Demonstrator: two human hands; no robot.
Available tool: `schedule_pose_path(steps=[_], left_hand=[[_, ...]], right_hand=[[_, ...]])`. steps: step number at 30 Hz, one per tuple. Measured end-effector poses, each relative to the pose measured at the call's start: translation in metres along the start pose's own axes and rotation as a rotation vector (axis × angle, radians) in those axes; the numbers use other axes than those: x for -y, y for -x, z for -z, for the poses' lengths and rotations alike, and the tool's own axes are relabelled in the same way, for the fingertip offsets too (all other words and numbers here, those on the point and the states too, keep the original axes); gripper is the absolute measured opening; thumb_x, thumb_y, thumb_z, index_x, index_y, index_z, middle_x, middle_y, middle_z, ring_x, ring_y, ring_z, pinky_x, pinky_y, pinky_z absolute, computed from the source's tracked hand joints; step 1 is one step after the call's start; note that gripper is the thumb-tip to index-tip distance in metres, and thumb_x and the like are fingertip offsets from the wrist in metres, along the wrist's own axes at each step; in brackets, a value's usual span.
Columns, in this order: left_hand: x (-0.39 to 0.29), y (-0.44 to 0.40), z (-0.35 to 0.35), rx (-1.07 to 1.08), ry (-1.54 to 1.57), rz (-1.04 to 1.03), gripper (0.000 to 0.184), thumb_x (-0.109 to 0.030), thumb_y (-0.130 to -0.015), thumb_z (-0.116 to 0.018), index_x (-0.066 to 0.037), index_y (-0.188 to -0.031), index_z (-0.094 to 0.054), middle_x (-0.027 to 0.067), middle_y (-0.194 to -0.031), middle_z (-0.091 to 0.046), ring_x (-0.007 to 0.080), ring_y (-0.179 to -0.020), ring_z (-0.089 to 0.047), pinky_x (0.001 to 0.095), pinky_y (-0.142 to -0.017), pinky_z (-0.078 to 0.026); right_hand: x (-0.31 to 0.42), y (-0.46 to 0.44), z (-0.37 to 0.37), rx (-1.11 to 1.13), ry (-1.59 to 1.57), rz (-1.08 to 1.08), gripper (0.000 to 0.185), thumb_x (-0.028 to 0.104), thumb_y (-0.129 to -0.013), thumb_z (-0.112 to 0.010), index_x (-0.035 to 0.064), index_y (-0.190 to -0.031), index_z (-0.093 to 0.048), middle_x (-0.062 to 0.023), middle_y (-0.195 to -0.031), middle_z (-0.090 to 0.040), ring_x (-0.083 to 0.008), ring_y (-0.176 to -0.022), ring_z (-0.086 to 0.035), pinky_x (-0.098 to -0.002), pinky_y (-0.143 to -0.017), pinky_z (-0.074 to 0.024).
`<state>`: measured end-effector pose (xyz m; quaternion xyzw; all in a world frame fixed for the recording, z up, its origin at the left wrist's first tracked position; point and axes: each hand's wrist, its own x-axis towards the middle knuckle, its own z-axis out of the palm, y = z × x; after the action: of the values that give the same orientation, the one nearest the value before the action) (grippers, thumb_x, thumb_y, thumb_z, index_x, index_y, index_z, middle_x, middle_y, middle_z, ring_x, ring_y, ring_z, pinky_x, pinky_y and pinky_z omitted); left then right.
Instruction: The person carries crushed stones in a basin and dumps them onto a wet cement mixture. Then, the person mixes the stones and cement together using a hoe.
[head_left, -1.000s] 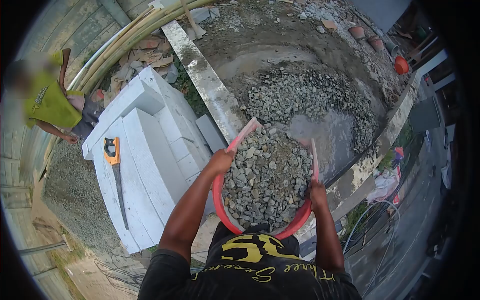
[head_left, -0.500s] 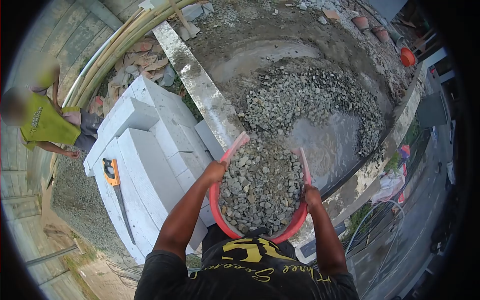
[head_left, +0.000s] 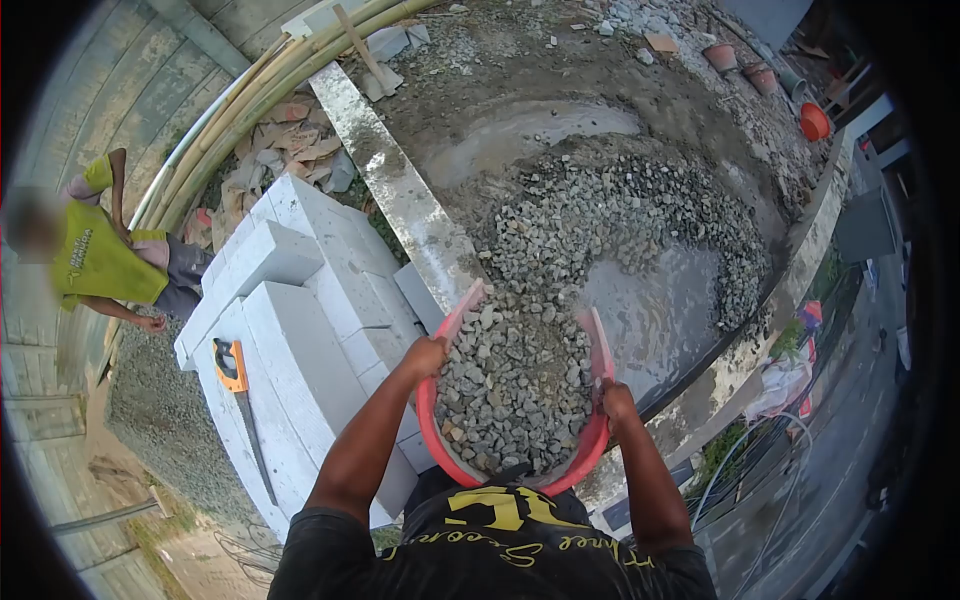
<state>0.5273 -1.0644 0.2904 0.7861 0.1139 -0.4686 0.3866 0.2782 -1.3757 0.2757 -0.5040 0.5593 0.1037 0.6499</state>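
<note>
A red tub (head_left: 431, 425) full of grey gravel (head_left: 515, 385) is held against the front of my body. My left hand (head_left: 427, 357) is closed on its left rim, and my right hand (head_left: 617, 400) grips the right rim. Beyond the tub's far edge, more gravel (head_left: 620, 210) lies in a curved heap around a pool of grey, wet liquid (head_left: 655, 300). The gravel in the tub meets the heap at the tub's far opening.
White blocks (head_left: 310, 330) are stacked at left, with an orange-handled saw (head_left: 232, 368) on top. A person in a yellow-green shirt (head_left: 105, 255) stands beyond them. Concrete edges (head_left: 400, 190) border the wet area. An orange bucket (head_left: 814, 122) lies at the upper right.
Both hands and the tub have shifted slightly left in view. The gravel in the tub looks a little less than before. The view has tilted, and the blocks and saw appear lower.
</note>
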Motion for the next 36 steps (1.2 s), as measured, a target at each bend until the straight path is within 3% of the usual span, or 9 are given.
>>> schedule_pose_path(steps=[2, 6, 12, 17, 19, 20, 25, 27, 36], left_hand=[[0.017, -0.021, 0.007, 0.055, 0.028, -0.055, 0.03, -0.025, -0.086, -0.045, 0.002, -0.076, -0.056, 0.0103, -0.06, -0.051, 0.0214, -0.047, -0.047, 0.035, -0.048, -0.041], [-0.012, -0.008, 0.005, -0.018, 0.09, -0.009, 0.029, -0.024, -0.086, -0.044, 0.0, -0.072, -0.053, 0.008, -0.057, -0.047, 0.0202, -0.044, -0.042, 0.0344, -0.045, -0.038], [-0.032, -0.009, 0.014, 0.009, 0.148, 0.021, 0.024, -0.021, -0.086, -0.044, -0.005, -0.069, -0.047, 0.0038, -0.054, -0.04, 0.015, -0.042, -0.034, 0.0313, -0.039, -0.03], [-0.043, -0.019, 0.026, -0.002, 0.374, 0.057, 0.008, -0.014, -0.085, -0.045, -0.006, -0.081, -0.047, -0.0023, -0.055, -0.035, 0.0089, -0.045, -0.034, 0.0236, -0.039, -0.029], [-0.028, -0.026, 0.032, 0.016, 0.365, 0.037, 0.015, -0.018, -0.086, -0.044, -0.005, -0.08, -0.047, 0.0001, -0.056, -0.037, 0.0109, -0.045, -0.034, 0.0258, -0.038, -0.029], [-0.036, -0.034, 0.036, 0.024, 0.372, -0.02, 0.021, -0.021, -0.088, -0.042, -0.003, -0.078, -0.047, 0.0026, -0.057, -0.04, 0.0128, -0.044, -0.034, 0.0281, -0.038, -0.029], [-0.05, -0.024, 0.035, 0.023, 0.377, -0.023, 0.019, -0.019, -0.087, -0.042, -0.004, -0.078, -0.048, 0.002, -0.057, -0.039, 0.0127, -0.044, -0.033, 0.0273, -0.039, -0.029], [-0.057, -0.023, 0.036, 0.022, 0.345, -0.009, 0.018, -0.018, -0.087, -0.042, -0.004, -0.078, -0.048, 0.002, -0.057, -0.038, 0.0128, -0.044, -0.033, 0.0271, -0.04, -0.029], [-0.074, -0.068, -0.019, 0.29, 0.057, 0.079, 0.005, -0.003, -0.079, -0.041, -0.007, -0.078, -0.045, -0.0008, -0.055, -0.034, 0.0117, -0.043, -0.029, 0.0272, -0.041, -0.028]], right_hand=[[-0.008, -0.023, -0.014, -0.109, 0.213, 0.159, 0.027, 0.027, -0.091, -0.046, 0.005, -0.075, -0.048, -0.0009, -0.058, -0.041, -0.0134, -0.045, -0.036, -0.0304, -0.042, -0.031], [0.032, -0.001, -0.013, 0.048, -0.001, -0.037, 0.028, 0.029, -0.091, -0.047, 0.0035, -0.079, -0.049, -0.0025, -0.058, -0.041, -0.0147, -0.045, -0.038, -0.0314, -0.043, -0.0325], [0.07, -0.016, -0.035, 0.012, 0.141, 0.058, 0.033, 0.031, -0.092, -0.046, 0.0024, -0.076, -0.049, -0.0029, -0.058, -0.042, -0.0158, -0.044, -0.038, -0.0328, -0.043, -0.0299], [0.087, -0.045, -0.049, -0.129, 0.255, 0.154, 0.035, 0.033, -0.093, -0.047, 0.0031, -0.074, -0.049, -0.0019, -0.057, -0.042, -0.0148, -0.044, -0.036, -0.0327, -0.043, -0.0293], [0.111, -0.035, -0.039, 0.032, 0.227, 0.083, 0.047, 0.036, -0.091, -0.048, -0.0109, -0.091, -0.054, -0.0131, -0.073, -0.055, -0.0225, -0.059, -0.052, -0.0412, -0.057, -0.042], [0.114, -0.03, -0.058, -0.096, 0.316, 0.175, 0.047, 0.036, -0.091, -0.047, -0.0106, -0.092, -0.054, -0.0118, -0.072, -0.054, -0.0203, -0.056, -0.048, -0.0402, -0.055, -0.041], [0.133, -0.026, -0.037, 0.043, 0.156, 0.119, 0.043, 0.035, -0.091, -0.047, -0.0077, -0.087, -0.055, -0.0081, -0.061, -0.048, -0.0182, -0.048, -0.04, -0.0379, -0.049, -0.0368], [0.124, -0.012, -0.041, 0.03, 0.112, 0.095, 0.034, 0.032, -0.093, -0.047, 0.0083, -0.068, -0.045, 0.0022, -0.055, -0.035, -0.0114, -0.043, -0.028, -0.0294, -0.04, -0.0253], [0.052, 0.032, 0.01, -0.009, -0.206, -0.114, 0.033, 0.032, -0.094, -0.047, 0.0091, -0.071, -0.043, 0.0018, -0.059, -0.034, -0.0118, -0.044, -0.027, -0.0272, -0.04, -0.0255]])
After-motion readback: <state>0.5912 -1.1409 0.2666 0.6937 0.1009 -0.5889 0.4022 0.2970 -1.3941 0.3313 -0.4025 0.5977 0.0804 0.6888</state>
